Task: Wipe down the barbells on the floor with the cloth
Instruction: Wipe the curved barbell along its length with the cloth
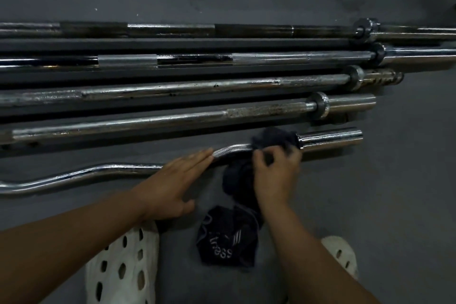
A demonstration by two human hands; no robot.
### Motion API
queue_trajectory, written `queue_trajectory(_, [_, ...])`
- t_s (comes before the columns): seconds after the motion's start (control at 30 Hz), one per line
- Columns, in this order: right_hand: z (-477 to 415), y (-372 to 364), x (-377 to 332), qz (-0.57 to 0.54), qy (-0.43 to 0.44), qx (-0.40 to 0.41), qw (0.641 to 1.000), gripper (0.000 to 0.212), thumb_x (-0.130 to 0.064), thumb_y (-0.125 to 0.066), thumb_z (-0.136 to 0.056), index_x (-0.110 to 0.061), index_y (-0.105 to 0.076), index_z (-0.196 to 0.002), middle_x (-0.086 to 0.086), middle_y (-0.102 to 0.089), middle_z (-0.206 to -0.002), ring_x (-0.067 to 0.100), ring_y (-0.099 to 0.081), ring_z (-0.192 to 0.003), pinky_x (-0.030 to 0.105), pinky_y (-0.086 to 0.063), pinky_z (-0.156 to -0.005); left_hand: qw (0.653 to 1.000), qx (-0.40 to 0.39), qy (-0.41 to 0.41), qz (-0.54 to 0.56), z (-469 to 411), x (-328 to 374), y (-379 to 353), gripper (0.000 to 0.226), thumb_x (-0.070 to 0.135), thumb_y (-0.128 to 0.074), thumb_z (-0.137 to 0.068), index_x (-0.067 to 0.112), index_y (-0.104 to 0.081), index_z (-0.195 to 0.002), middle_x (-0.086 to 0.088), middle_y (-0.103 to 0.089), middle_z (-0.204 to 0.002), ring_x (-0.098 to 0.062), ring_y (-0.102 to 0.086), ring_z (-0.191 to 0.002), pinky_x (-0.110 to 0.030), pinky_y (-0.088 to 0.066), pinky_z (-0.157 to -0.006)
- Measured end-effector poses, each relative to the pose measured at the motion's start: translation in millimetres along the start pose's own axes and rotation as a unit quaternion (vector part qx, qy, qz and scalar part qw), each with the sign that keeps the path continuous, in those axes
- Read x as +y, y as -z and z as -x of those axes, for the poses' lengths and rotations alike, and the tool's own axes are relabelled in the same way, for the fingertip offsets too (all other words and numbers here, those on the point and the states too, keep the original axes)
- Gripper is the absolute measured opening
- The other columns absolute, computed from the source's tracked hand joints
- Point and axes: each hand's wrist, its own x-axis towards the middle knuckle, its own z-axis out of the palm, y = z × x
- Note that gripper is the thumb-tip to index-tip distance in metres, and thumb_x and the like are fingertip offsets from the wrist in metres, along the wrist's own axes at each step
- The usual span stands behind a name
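I see the left hand (172, 180) lying flat, fingers straight, on the curved bar (123, 166) nearest me on the floor (394, 205), likely to stop it rolling, while the right hand (276, 173) clutches the cloth (269, 139) bunched over that bar's right end.

The left forearm (74, 229) at 7 o'clock and right forearm (308, 242) at 5 o'clock are bare, as are the left hand (170, 185) and right hand (274, 170). White foam clogs are worn, punched with oval holes. The left shoe (123, 266) at 7 o'clock shows rows of them, the right shoe (341, 254) at 5 o'clock, partly behind the arm, a few.
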Motion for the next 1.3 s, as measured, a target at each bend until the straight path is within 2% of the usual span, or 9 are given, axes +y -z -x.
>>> queue_trajectory(0.13, [32.4, -10.7, -25.5, 0.019, 0.212, -0.215, 0.953, 0.020, -0.038, -0.070, -0.083, -0.021, -0.065, -0.072, 0.002, -0.054, -0.110, 0.022, -0.057, -0.095, 0.034, -0.050, -0.077, 1.000, -0.007, 0.011, 0.007, -0.4, 1.7, 3.1, 0.108, 0.043, -0.061, -0.071, 0.028, 0.003, -0.157, 0.006, 0.011, -0.163, -0.012, -0.006, -0.152, -0.030, -0.012, -0.122])
queue_trajectory(0.2, [5.7, 0.8, -14.9, -0.023, 0.186, -0.137, 0.973, 0.007, -0.024, -0.071, -0.084, -0.021, -0.064, -0.085, 0.003, -0.057, -0.103, 0.020, -0.056, -0.091, 0.035, -0.050, -0.082, 1.000, -0.010, 0.009, 0.011, -0.9, 0.4, 2.4, 0.109, 0.043, -0.061, -0.071, 0.029, 0.003, -0.158, 0.008, 0.013, -0.164, -0.009, -0.004, -0.151, -0.031, -0.013, -0.122])
queue_trajectory(0.33, [-17.1, 8.6, -5.3, -0.032, -0.005, -0.068, 0.997, 0.058, -0.015, -0.066, -0.086, -0.024, -0.048, -0.141, 0.013, -0.045, -0.131, 0.033, -0.056, -0.110, 0.035, -0.045, -0.096, 1.000, -0.009, 0.007, 0.016, -0.2, 1.1, 3.0, 0.108, 0.044, -0.060, -0.072, 0.029, 0.005, -0.158, 0.013, 0.016, -0.163, -0.005, 0.003, -0.151, -0.033, -0.012, -0.122])
queue_trajectory(0.47, [18.4, -1.8, -25.1, 0.064, 0.222, -0.225, 0.947, 0.034, -0.023, -0.063, -0.084, -0.033, -0.061, -0.116, 0.006, -0.042, -0.122, 0.032, -0.060, -0.101, 0.039, -0.052, -0.087, 0.999, -0.019, 0.015, 0.022, 0.8, 1.9, 6.1, 0.108, 0.043, -0.059, -0.073, 0.033, 0.010, -0.156, 0.016, 0.018, -0.162, -0.004, 0.004, -0.150, -0.034, -0.013, -0.123])
queue_trajectory(0.63, [-32.1, 18.1, 17.6, 0.006, 0.086, -0.040, 0.995, 0.024, -0.008, -0.067, -0.080, -0.020, -0.068, -0.101, 0.012, -0.038, -0.147, 0.035, -0.056, -0.119, 0.034, -0.045, -0.103, 1.000, -0.006, 0.008, 0.015, -0.4, -2.6, 1.0, 0.110, 0.041, -0.063, -0.072, 0.031, 0.007, -0.157, 0.014, 0.015, -0.163, -0.003, 0.001, -0.150, -0.027, -0.009, -0.121])
queue_trajectory(0.87, [18.7, -3.8, -12.0, 0.024, 0.312, -0.233, 0.921, 0.057, -0.004, -0.060, -0.079, -0.031, -0.054, -0.129, -0.002, -0.038, -0.153, 0.022, -0.045, -0.133, 0.033, -0.043, -0.106, 1.000, -0.004, 0.009, 0.022, -1.5, 0.2, 4.8, 0.108, 0.041, -0.061, -0.072, 0.031, 0.003, -0.157, 0.007, 0.008, -0.164, -0.009, -0.008, -0.151, -0.026, -0.010, -0.121])
queue_trajectory(1.0, [-8.1, 5.9, 18.2, -0.026, 0.049, -0.077, 0.996, 0.061, 0.004, -0.058, -0.082, -0.020, -0.054, -0.139, 0.009, -0.036, -0.154, 0.031, -0.043, -0.135, 0.029, -0.033, -0.110, 1.000, -0.004, 0.011, 0.010, -1.8, -3.2, -1.2, 0.108, 0.048, -0.057, -0.072, 0.032, 0.009, -0.156, 0.011, 0.013, -0.164, -0.005, 0.000, -0.151, -0.031, -0.013, -0.122])
queue_trajectory(1.2, [6.2, -3.4, 2.1, 0.006, 0.308, -0.265, 0.914, 0.070, -0.001, -0.057, -0.077, -0.028, -0.050, -0.141, 0.000, -0.037, -0.154, 0.021, -0.042, -0.136, 0.028, -0.036, -0.114, 1.000, -0.012, 0.018, 0.020, -2.4, -0.2, 2.6, 0.108, 0.042, -0.061, -0.073, 0.030, 0.006, -0.157, 0.008, 0.010, -0.165, -0.008, -0.005, -0.151, -0.030, -0.013, -0.122])
queue_trajectory(1.3, [-17.9, 8.9, 31.3, -0.047, 0.112, -0.125, 0.985, 0.070, 0.006, -0.057, -0.079, -0.022, -0.050, -0.143, 0.007, -0.037, -0.154, 0.027, -0.042, -0.138, 0.017, -0.027, -0.111, 1.000, 0.000, 0.007, 0.023, -1.6, -1.1, 0.7, 0.108, 0.040, -0.063, -0.073, 0.030, 0.003, -0.157, 0.013, 0.012, -0.164, -0.003, -0.001, -0.150, -0.027, -0.010, -0.121])
